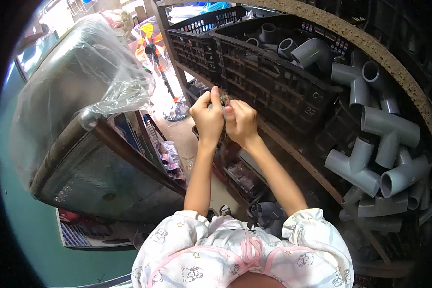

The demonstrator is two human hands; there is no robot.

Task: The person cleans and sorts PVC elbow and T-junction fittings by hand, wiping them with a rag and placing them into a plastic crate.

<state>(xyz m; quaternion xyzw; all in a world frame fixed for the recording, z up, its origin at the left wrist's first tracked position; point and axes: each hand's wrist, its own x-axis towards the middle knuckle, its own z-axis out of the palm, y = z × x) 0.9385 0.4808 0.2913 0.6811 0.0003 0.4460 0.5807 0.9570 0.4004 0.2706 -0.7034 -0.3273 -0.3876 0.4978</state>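
Where the two hands meet, just in front of the shelf edge, a small dark item [222,100] is held at fingertip level.

Left hand [207,120]: fingers curled and pressed together, thumb and tips pinching the item from one side.
Right hand [241,123]: fingers likewise bent and closed, tips pinching the same item from the other side.
Identity of the item cannot be told, as the fingers hide most of it.

Containers:
- Near black crate [273,86], lattice walls, on the shelf just beyond the hands. It holds grey pipe elbows [312,52] and short grey sleeves, lying loose.
- Far black crate [197,41], same pattern, set against the near one on its far side. Its contents are not visible from this angle.
- To the right of the near crate is a loose heap of grey tee fittings [386,132], stacked on one another with open ends facing various ways.
- A chipboard shelf [369,43] runs above both crates and the heap.

Surroundings:
- Left of the hands is a bulky object in clear plastic wrap [81,91], resting on a dark frame.
- Below the hands are small printed packets [168,156]; whether they hang or lie cannot be told.

Writing:
- Raised marks [311,110] on the near crate's wall may be figures, but they are too small to read with certainty.
- The packet print is unreadable.
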